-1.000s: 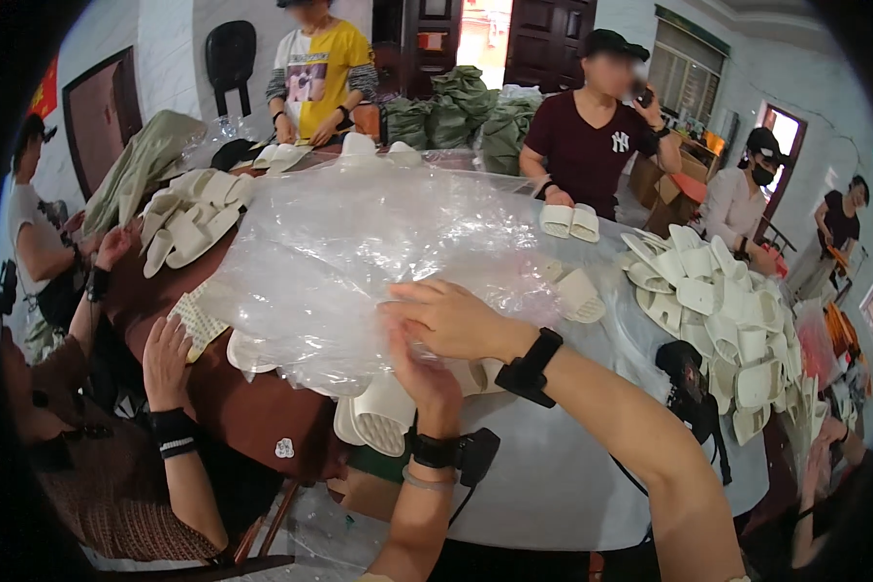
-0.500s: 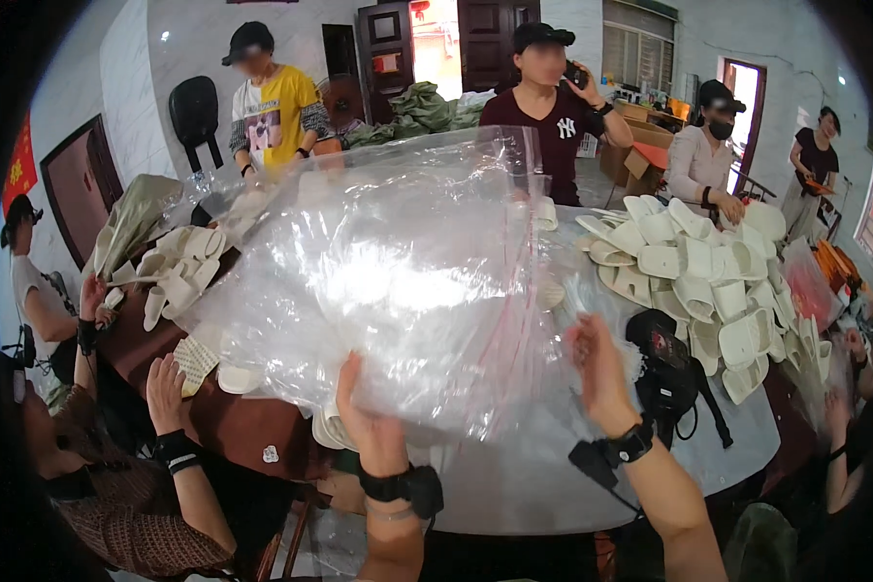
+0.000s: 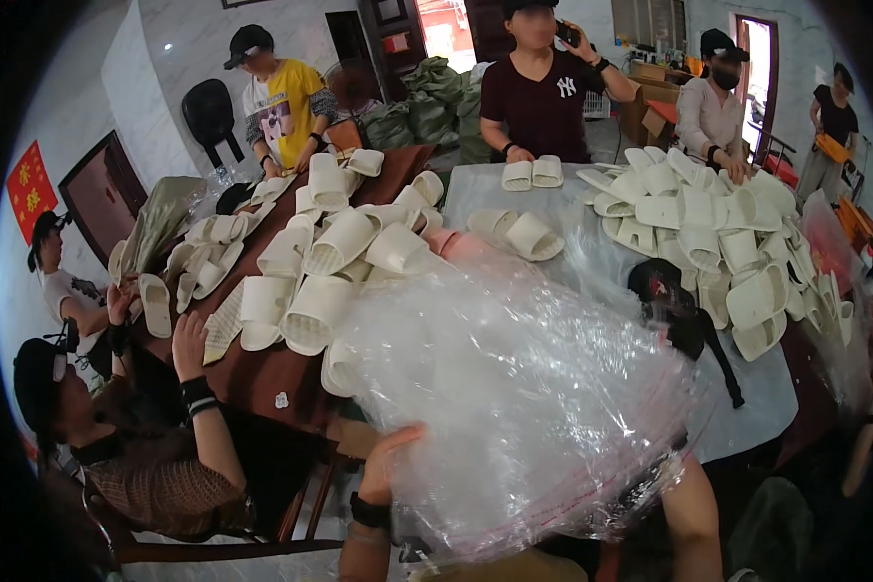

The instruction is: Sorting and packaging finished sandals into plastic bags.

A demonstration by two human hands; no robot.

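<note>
A stack of large clear plastic bags (image 3: 514,388) with reddish lines along one edge spreads low in front of me, over the near side of the table. At the bags' left side, my left hand (image 3: 390,461) is closed on them, its fingertips partly covered by plastic. My right forearm (image 3: 691,509) comes up at the lower right; the shiny plastic hides that hand, so its fingers do not show. White slippers (image 3: 318,308) lie piled just past the bags' left edge. Beyond them rests another pair of slippers (image 3: 519,233).
A big slipper heap (image 3: 698,209) covers the table's right side, beside a black bag (image 3: 671,301) with a strap. Co-workers stand or sit around the table, one close at my left with a raised hand (image 3: 190,344). Green sacks (image 3: 427,112) are stacked behind.
The plastic bags have come down toward me and swung to the right, uncovering slippers on the table behind. My right hand has lowered and gone behind the plastic.
</note>
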